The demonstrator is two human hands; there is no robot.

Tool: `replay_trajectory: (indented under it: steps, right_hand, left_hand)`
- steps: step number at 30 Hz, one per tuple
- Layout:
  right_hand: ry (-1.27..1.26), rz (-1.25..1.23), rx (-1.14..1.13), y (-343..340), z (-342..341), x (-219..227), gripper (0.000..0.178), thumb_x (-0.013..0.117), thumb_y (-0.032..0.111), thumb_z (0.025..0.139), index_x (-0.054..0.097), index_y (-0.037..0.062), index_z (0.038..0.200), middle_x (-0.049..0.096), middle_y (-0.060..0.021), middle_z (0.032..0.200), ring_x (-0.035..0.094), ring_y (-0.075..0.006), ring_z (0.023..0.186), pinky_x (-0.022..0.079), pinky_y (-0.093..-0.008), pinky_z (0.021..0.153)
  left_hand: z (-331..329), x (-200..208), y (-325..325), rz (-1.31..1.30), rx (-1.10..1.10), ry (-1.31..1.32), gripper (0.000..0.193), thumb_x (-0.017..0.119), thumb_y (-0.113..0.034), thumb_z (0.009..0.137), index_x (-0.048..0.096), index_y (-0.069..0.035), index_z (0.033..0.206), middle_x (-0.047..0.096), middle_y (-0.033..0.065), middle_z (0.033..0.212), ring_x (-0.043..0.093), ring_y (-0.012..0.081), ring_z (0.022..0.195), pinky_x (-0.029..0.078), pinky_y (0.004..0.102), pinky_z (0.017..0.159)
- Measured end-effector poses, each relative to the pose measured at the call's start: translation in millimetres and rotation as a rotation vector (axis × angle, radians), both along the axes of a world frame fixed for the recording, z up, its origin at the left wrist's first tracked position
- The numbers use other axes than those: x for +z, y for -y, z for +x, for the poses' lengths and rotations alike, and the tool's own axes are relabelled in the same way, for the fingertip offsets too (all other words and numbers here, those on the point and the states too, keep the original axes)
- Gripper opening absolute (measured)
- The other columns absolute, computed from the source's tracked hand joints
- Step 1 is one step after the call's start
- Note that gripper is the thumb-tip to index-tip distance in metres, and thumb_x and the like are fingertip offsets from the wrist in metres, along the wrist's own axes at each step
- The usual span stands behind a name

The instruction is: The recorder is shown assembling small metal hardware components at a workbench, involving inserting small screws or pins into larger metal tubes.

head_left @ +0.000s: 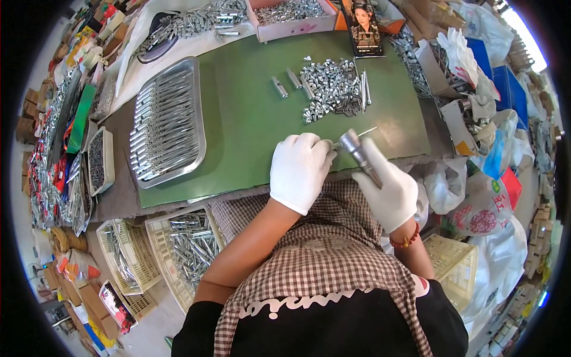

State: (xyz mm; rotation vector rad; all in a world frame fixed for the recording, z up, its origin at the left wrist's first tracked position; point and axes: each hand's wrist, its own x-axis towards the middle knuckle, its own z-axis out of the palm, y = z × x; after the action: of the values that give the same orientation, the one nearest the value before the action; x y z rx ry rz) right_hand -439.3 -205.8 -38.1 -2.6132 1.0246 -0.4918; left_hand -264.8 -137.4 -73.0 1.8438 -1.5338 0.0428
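Observation:
My left hand, in a white knit glove, is closed in a pinch at the near part of the green mat. Between its fingertips is a small metal piece, mostly hidden, and a thin rod in line with it shows beyond the tool. My right hand, also gloved and slightly blurred, grips a silver hammer-like tool with a thick round end. That end is beside the left fingertips; I cannot tell whether it touches the piece. Farther off lies a pile of small metal fittings.
A metal tray of silver rods stands at the left. Loose metal tubes and thin pins lie by the pile. A pink box of parts sits at the back. Plastic baskets flank my lap; cartons and bags crowd the right.

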Motion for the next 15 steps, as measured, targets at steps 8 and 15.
replay_trajectory:
  steps: [8,15]
  right_hand:
    - [0.060,0.037,-0.062,-4,-1,1,0.065,0.078,0.018,0.076,0.056,0.0175,0.137,0.068,-0.0136,0.080,0.067,-0.0315,0.069,0.052,-0.0378,0.062]
    - [0.068,0.043,-0.096,15,-10,-7,0.064,0.077,0.019,0.078,0.055,0.0137,0.137,0.068,-0.0153,0.085,0.066,-0.0297,0.068,0.052,-0.0373,0.063]
  left_hand:
    - [-1,-1,-1,0.012,0.014,0.001,0.010,0.071,-0.015,0.077,0.068,-0.008,0.084,0.061,0.0091,0.081,0.059,0.0313,0.079,0.046,0.0428,0.071]
    - [-1,-2,0,-0.017,0.006,0.004,0.010,0.072,-0.015,0.077,0.066,-0.009,0.084,0.060,0.0077,0.081,0.059,0.0304,0.078,0.046,0.0427,0.070]
